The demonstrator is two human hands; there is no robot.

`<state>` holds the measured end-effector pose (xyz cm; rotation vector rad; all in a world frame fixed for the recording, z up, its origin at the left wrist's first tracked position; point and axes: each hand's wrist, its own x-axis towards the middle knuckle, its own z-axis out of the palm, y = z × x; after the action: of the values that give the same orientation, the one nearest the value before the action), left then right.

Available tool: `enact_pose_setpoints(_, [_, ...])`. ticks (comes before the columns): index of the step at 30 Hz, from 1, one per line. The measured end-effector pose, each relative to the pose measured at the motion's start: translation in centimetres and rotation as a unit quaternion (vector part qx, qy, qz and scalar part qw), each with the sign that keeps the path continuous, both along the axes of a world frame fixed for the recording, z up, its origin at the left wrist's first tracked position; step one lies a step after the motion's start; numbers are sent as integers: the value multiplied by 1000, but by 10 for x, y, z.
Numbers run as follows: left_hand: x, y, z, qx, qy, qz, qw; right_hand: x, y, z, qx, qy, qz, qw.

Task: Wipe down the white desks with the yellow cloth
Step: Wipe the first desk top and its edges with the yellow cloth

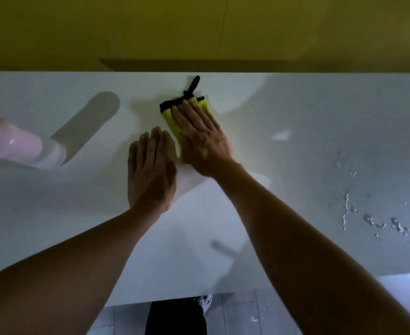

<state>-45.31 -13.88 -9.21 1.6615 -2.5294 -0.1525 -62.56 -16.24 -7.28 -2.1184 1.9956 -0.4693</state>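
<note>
A folded yellow cloth [171,119] with black trim and a black loop lies on the white desk [308,146], near its far edge. My right hand [202,137] presses flat on the cloth with straight fingers and covers most of it. Just left of it, my left hand [150,169] rests palm down on the bare desk, fingers straight, beside the cloth and holding nothing.
A pink and white bottle [17,143] stands at the left of the desk. Water drops [378,221] spot the desk's right side. A yellow wall [199,30] runs behind the far edge. The near edge and grey floor [247,313] show below.
</note>
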Motion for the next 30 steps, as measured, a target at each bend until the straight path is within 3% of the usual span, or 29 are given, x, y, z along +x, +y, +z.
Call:
enact_pose_setpoints(3, [1, 0, 4, 7, 14, 5, 1000, -67, -2, -10, -7, -3, -134, 991])
enact_pose_setpoints(6, [-2, 0, 5, 14, 18, 15, 1000, -130, -5, -5, 18, 20, -296, 955])
enact_pose_setpoints(9, [-4, 1, 4, 8, 26, 24, 999, -135, -20, 3, 61, -1, -400, 914])
enact_pose_setpoints(12, [-4, 2, 5, 1, 35, 20, 999, -80, -50, 4, 54, 27, -357, 932])
enact_pose_setpoints(15, [-4, 2, 5, -4, 31, 22, 999, 7, -78, 13, 56, 28, -135, 989])
enact_pose_setpoints(17, [-2, 0, 5, -6, 31, 28, 999, 46, -87, 18, 41, 13, -30, 999])
enact_pose_setpoints(20, [-1, -3, 4, -19, 35, 18, 999, 38, -87, 14, 28, 2, 5, 1000])
enact_pose_setpoints(24, [0, -2, 3, -30, 45, 6, 999, -50, -74, 4, 44, 14, -142, 989])
enact_pose_setpoints(27, [-2, -1, 3, -28, 52, 12, 998, -139, -50, 2, 41, 34, -274, 960])
enact_pose_setpoints(30, [-4, -1, 2, -24, 47, 17, 998, -171, -34, 11, 65, 14, -355, 933])
